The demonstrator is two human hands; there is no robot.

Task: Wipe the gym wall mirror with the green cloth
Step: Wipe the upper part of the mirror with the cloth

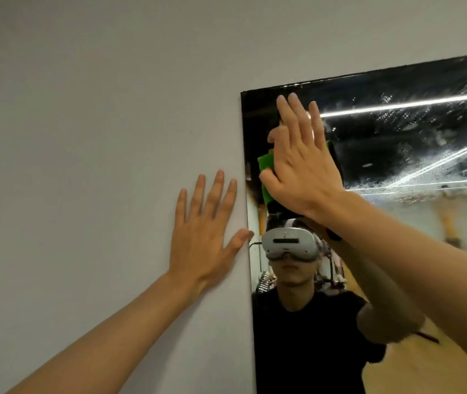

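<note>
Your right forearm (440, 280) is closest, filling the lower right of the frame. That right hand (300, 166) has straight fingers and presses the green cloth (266, 180) flat on the mirror (425, 137) near its upper left corner, so only a bit of green peeks out left of your palm. Your left hand (204, 237) is spread flat on the grey wall (84, 109) mid-frame, holding nothing, thumb at the mirror's edge.

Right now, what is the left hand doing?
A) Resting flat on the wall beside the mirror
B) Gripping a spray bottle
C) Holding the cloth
A: the left hand lies with fingers spread on the wall, just left of the mirror, while the right hand presses the cloth to the glass.
</note>
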